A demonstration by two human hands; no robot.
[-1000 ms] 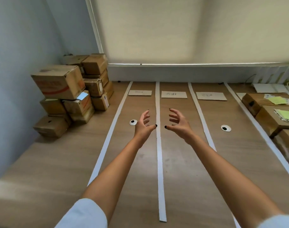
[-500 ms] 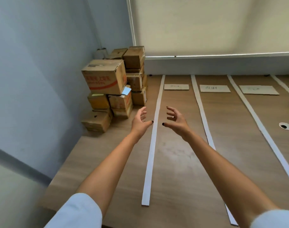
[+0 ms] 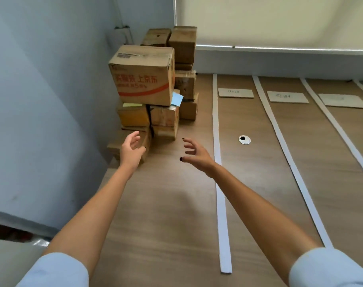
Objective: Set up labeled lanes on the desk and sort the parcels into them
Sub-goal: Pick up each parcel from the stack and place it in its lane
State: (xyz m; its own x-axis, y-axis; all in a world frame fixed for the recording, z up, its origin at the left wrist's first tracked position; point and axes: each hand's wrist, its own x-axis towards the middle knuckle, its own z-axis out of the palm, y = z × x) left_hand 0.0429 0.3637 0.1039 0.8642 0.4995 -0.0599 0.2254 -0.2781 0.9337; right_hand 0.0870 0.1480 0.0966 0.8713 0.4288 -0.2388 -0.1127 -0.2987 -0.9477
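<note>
1. My left hand (image 3: 132, 149) is stretched out over the desk (image 3: 166, 214), fingers loosely spread, its grip holding nothing. It hangs in front of the lowest parcel (image 3: 122, 141) at the near left of the stack; I cannot tell whether it touches the cardboard.
2. My right hand (image 3: 196, 155) is out beside it, fingers spread and slightly bent, its grip empty too, above bare desk just left of the nearest tape strip (image 3: 217, 162).
3. The parcels (image 3: 166, 112) are stacked in the far left corner of the desk, against the wall. A large box with red print (image 3: 143, 75) sits on top at the front.
4. A blue note (image 3: 177, 99) and a yellow note (image 3: 132, 104) stick out beneath that large box.
5. White tape strips run away from me, marking lanes. A cardboard label (image 3: 235, 93) lies at the far end of the first lane, another (image 3: 287, 97) in the next, a third (image 3: 345, 101) beyond.
6. A round cable port (image 3: 244, 139) sits in the first lane.
</note>
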